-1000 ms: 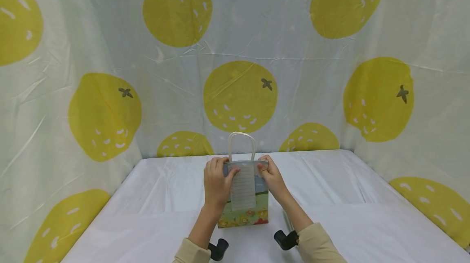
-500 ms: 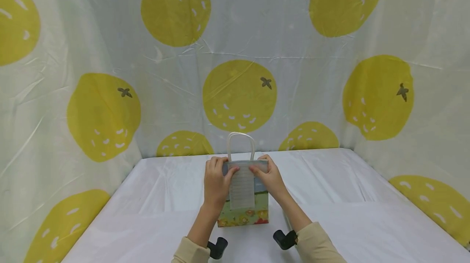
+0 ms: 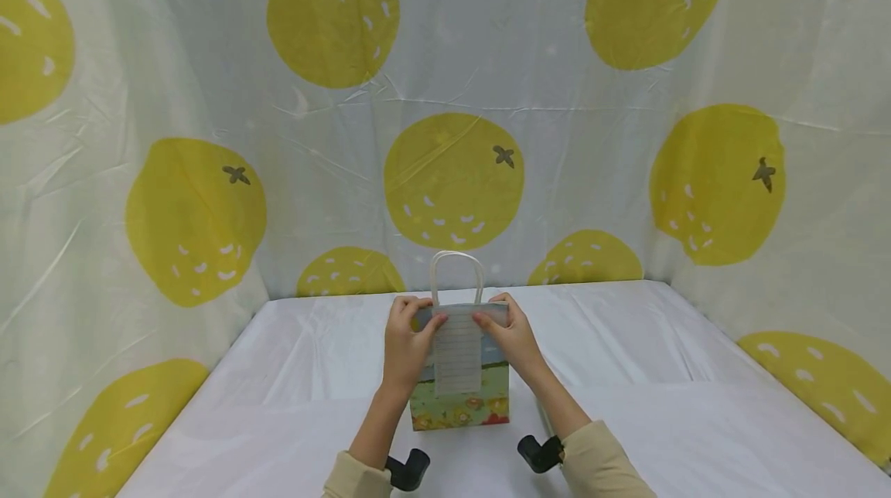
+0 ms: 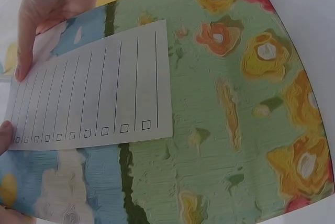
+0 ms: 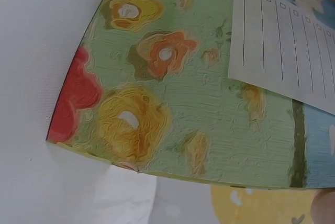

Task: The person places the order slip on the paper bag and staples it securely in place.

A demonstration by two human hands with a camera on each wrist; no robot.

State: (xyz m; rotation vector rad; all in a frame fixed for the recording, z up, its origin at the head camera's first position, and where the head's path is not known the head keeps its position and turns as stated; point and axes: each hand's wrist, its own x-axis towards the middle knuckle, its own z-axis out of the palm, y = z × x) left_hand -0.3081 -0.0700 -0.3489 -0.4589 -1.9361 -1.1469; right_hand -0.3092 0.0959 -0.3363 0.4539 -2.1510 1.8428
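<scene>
A small paper gift bag (image 3: 459, 411) with a painted flower meadow stands upright on the white table. Its white handle (image 3: 455, 254) rises in a loop above the top edge. Flat against its front lies a lined checklist sheet (image 3: 457, 365), its square boxes visible in the left wrist view. My left hand (image 3: 406, 343) grips the bag's upper left corner, thumb in front at the sheet's upper left edge and fingers behind. At the upper right corner, my right hand (image 3: 515, 334) does the same, its thumb touching the sheet's upper right edge. The fingers behind the bag are partly hidden.
White cloth covers the table (image 3: 299, 351). A curtain (image 3: 557, 142) printed with big yellow fruits hangs behind and on both sides. A black curved piece (image 3: 409, 470) sits at the left wrist and another black piece (image 3: 540, 453) at the right wrist.
My right thumb has slid inward from the bag's right corner to the sheet's edge. My left thumb and hand have shifted slightly left. The bag stays in place.
</scene>
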